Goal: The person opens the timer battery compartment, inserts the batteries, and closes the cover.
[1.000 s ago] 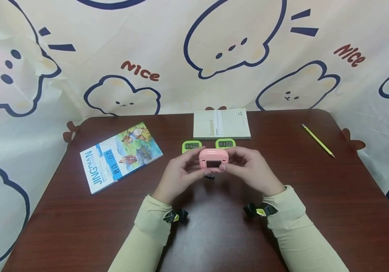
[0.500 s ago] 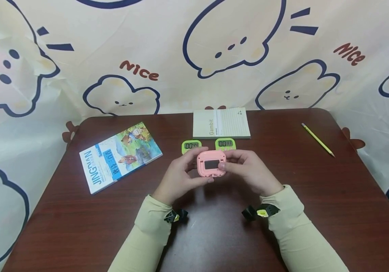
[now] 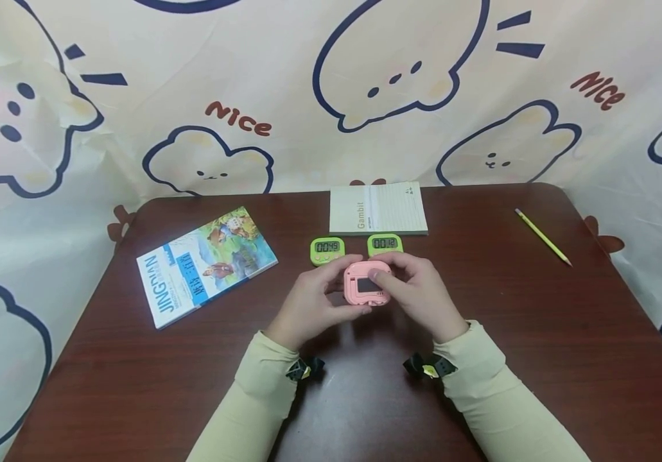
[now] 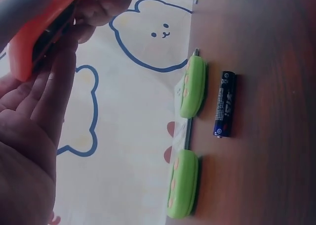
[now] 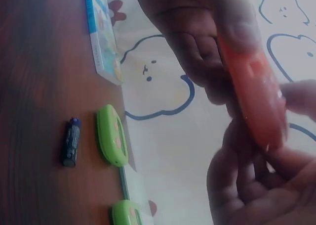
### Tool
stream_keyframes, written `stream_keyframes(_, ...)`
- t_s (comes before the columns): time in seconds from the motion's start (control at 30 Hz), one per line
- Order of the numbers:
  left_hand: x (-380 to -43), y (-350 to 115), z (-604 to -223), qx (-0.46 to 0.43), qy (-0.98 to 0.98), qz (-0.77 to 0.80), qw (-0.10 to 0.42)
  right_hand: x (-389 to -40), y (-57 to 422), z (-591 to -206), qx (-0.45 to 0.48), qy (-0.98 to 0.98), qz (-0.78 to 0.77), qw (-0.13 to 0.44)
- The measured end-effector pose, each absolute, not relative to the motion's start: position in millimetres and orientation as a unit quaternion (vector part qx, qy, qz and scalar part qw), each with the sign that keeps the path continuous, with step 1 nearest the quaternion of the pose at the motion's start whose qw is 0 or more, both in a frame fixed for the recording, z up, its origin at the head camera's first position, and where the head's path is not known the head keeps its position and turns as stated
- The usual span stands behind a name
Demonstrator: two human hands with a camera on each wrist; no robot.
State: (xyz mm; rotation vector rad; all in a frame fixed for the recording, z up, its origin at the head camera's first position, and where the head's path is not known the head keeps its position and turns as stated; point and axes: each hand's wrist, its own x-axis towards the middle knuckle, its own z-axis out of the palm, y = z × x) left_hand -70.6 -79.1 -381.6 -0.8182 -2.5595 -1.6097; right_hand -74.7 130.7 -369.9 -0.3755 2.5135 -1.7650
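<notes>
Between both hands, raised over the table, is a pink timer [image 3: 365, 285], rounded like the green ones, with a dark rectangular panel on the side facing the head camera. My left hand [image 3: 314, 296] grips its left side, fingers at the top and thumb along the lower edge. My right hand [image 3: 425, 294] pinches its right side, thumb lying on the face near the panel's upper right. A dark AA-size battery [image 4: 225, 104] lies on the table below, hidden behind the hands and timer in the head view. In the right wrist view the pink timer [image 5: 256, 96] appears edge-on.
Just beyond the hands are two green timers, the left one [image 3: 327, 250] and the right one [image 3: 385, 243], digits showing. Behind them lies a notebook [image 3: 378, 208]. A book [image 3: 206, 266] is at left and a yellow pencil [image 3: 543, 237] at right on the brown table [image 3: 105, 372].
The pink timer has tilted so its panel side faces the head camera more, and it sits slightly lower. My right thumb has slid up its face. The battery, partly visible earlier, is now hidden in the head view.
</notes>
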Motion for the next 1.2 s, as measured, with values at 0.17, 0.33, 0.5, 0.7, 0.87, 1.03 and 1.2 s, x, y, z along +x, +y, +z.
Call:
stream_keyframes(0.17,-70,-76,-381,-0.261,-0.818,-0.513,0.000,-73,130,-368,-0.110,0.832,-0.543,-0.002)
stream_keyframes(0.33,-72,-75,-385,-0.262,-0.813,-0.521,0.002,-72,129,-367,-0.108,0.840,-0.531,-0.016)
stream_keyframes(0.5,-73,-74,-389,-0.263,-0.806,-0.530,0.001,-72,127,-367,-0.101,0.846,-0.523,-0.026)
stream_keyframes(0.7,-74,-75,-392,-0.261,-0.801,-0.538,0.002,-71,124,-368,-0.101,0.852,-0.513,-0.041)
stream_keyframes(0.87,-75,-75,-394,-0.258,-0.792,-0.553,-0.002,-73,120,-369,-0.101,0.860,-0.497,-0.054)
stream_keyframes(1.03,-76,-75,-396,-0.250,-0.784,-0.569,-0.017,-77,124,-371,-0.111,0.863,-0.490,-0.044)
stream_keyframes(1.2,-76,-76,-397,-0.241,-0.776,-0.582,-0.033,-79,132,-371,-0.125,0.841,-0.524,-0.046)
